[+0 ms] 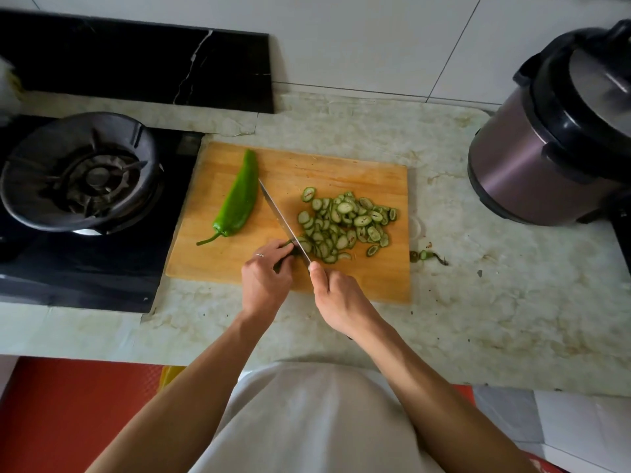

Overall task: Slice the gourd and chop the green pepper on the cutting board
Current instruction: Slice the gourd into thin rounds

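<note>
A wooden cutting board (341, 172) lies on the counter. A whole long green pepper (239, 199) rests on its left part, stem toward me. A pile of several thin gourd slices (345, 223) covers the board's right part. My left hand (264, 278) pinches the short remaining gourd end (289, 245) against the board. My right hand (336, 295) grips the handle of a knife (281, 218), whose blade runs diagonally between the pepper and the slices, its heel beside the gourd end.
A gas burner with a dark ring (82, 172) sits on the black hob to the left. A pressure cooker (553, 138) stands at the right. Gourd scraps (426, 256) lie on the marble counter just right of the board.
</note>
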